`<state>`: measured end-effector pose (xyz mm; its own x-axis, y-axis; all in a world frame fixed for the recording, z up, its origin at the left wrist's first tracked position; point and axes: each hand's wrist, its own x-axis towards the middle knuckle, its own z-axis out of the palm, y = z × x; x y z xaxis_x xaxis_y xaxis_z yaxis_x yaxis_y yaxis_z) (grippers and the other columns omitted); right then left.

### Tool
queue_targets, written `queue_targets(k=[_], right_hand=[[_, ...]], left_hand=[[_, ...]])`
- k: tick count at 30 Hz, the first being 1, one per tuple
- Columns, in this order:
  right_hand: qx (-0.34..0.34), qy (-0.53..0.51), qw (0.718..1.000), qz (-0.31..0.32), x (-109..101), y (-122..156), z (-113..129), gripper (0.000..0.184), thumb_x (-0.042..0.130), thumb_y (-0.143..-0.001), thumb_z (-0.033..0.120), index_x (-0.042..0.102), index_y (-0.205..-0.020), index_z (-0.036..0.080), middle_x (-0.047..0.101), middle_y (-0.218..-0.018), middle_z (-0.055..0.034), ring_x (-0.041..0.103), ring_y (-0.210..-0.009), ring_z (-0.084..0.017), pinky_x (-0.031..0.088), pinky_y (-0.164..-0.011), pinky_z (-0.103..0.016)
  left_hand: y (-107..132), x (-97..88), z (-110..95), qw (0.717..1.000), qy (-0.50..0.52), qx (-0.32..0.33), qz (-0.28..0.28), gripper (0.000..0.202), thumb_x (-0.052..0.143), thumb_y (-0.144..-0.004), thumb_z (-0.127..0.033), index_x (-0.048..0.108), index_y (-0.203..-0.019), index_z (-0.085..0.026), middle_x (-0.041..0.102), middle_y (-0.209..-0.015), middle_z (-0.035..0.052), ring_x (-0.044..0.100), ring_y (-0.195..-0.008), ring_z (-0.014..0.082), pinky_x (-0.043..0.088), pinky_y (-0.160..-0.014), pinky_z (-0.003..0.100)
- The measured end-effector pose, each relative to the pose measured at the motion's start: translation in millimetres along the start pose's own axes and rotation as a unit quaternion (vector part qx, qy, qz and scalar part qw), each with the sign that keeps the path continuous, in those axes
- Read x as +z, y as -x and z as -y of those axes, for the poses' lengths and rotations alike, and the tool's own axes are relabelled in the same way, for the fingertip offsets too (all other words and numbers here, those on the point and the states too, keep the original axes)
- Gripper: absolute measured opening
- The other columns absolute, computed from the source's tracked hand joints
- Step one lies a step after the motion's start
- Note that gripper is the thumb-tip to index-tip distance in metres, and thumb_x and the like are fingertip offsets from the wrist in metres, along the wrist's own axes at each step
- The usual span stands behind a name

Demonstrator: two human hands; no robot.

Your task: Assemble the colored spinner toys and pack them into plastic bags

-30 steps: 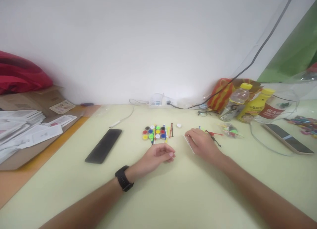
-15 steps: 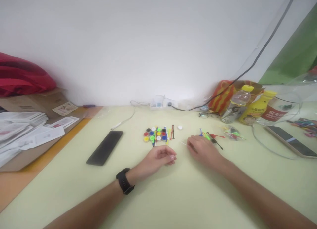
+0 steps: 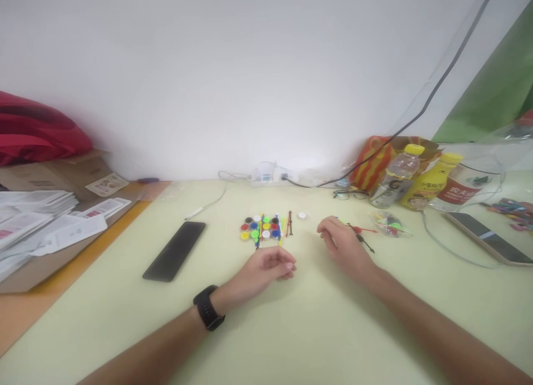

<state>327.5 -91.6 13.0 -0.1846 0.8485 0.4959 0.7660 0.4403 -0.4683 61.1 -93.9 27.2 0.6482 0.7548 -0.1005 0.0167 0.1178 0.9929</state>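
Note:
My left hand [image 3: 275,263], with a black watch [image 3: 209,308] on the wrist, rests on the pale table. Its fingers are curled in with the thumb against them; whether they hold anything is hidden. Just beyond it lies a group of small coloured round discs [image 3: 266,235] in rows, with thin coloured sticks across and beside them. Red and black arrow-shaped pieces [image 3: 290,224] lie to their right, near a lone white disc [image 3: 302,215]. My right hand [image 3: 336,238] hovers low beside more arrow pieces [image 3: 363,238], fingers bent together and their tips hidden.
A black phone [image 3: 175,251] lies at left, papers [image 3: 62,229] on cardboard beyond it. Glasses [image 3: 350,194], bottles [image 3: 395,179], a plastic bag of pieces [image 3: 391,224] and another phone [image 3: 489,238] occupy the right. A power strip [image 3: 272,176] sits against the wall.
My right hand has lifted slightly and turned, and the thin white stick by its fingers is out of sight. The left hand stays nearly still. The view has shifted slightly.

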Motion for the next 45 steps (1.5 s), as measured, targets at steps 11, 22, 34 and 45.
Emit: queue_targets(k=[11,22,34,45], right_hand=[[0.006,0.054,0.998,0.028,13.4,5.8,-9.1,0.039,0.042,-0.100,0.022,0.062,-0.133,0.018,0.060,-0.140,-0.0149,0.055,-0.132,-0.031,0.046,-0.112,-0.051],[0.014,0.073,0.996,0.055,11.6,5.0,-10.7,0.043,0.045,-0.100,0.025,0.059,-0.138,0.011,0.057,-0.146,-0.0180,0.051,-0.138,-0.032,0.042,-0.117,-0.054],[0.077,-0.019,0.996,0.035,12.2,3.0,-7.0,0.041,0.053,-0.095,0.029,0.063,-0.132,0.014,0.063,-0.138,-0.0161,0.063,-0.120,-0.030,0.048,-0.107,-0.051],[0.105,-0.036,0.993,0.036,-11.3,-7.7,5.1,0.019,0.052,-0.085,0.020,0.069,-0.078,0.019,0.068,-0.073,-0.0017,0.056,-0.064,-0.018,0.040,-0.062,-0.030]], left_hand=[[1.1,2.1,-3.2,1.000,-0.004,-0.008,-0.005,0.027,0.077,-0.091,-0.041,0.071,-0.097,-0.015,0.070,-0.096,0.0078,0.067,-0.091,0.0183,0.053,-0.086,0.032],[0.5,-0.5,2.4,1.000,0.001,-0.003,0.001,0.030,0.077,-0.090,-0.043,0.071,-0.100,-0.015,0.070,-0.098,0.0084,0.067,-0.091,0.0190,0.053,-0.086,0.033],[0.9,1.9,-1.8,1.000,0.006,-0.008,-0.004,0.031,0.079,-0.088,-0.044,0.071,-0.097,-0.015,0.069,-0.094,0.0071,0.066,-0.089,0.0181,0.052,-0.084,0.031],[0.8,1.0,1.5,0.999,-0.030,0.023,-0.019,0.028,0.076,-0.089,-0.040,0.068,-0.101,-0.017,0.065,-0.096,0.0059,0.062,-0.088,0.0180,0.049,-0.080,0.030]])
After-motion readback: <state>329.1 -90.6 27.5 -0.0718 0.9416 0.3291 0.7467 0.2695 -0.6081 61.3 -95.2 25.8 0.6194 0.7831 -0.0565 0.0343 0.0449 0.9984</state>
